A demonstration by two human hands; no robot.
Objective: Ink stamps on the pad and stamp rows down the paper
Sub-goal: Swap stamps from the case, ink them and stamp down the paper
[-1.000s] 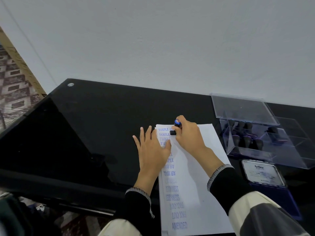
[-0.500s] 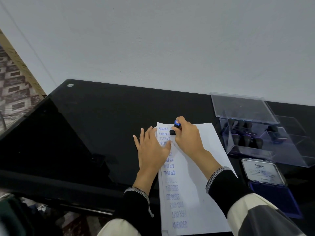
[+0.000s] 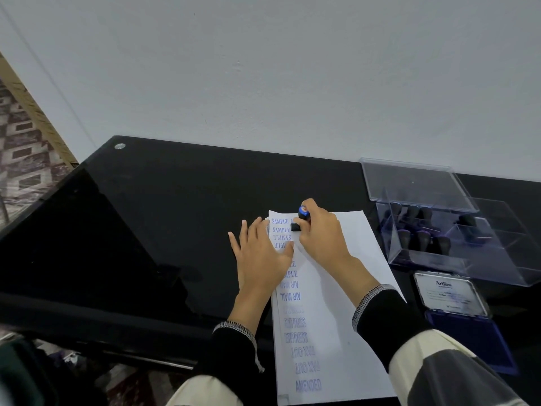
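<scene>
A glossy black bench (image 3: pixel 152 218) is seen below a pale wall. The left hand (image 3: pixel 260 256) is laid flat, fingers straight and spread, on the left edge of the paper (image 3: pixel 345 303), with its thumb over the stamped column. Down that left side of the sheet, blue rows are printed: SAMPLE, AIR MAIL, EXPRESS, FAX OUT, AMENDED. Near the top of the sheet, a blue-topped stamp (image 3: pixel 301 219) is gripped by the curled fingers of the right hand (image 3: pixel 322 238), its black base set on the paper beside the SAMPLE rows. Further right, a clear plastic case (image 3: pixel 439 230) holding dark stamps is found, and just in front of it the open ink pad (image 3: pixel 474 338) is placed.
</scene>
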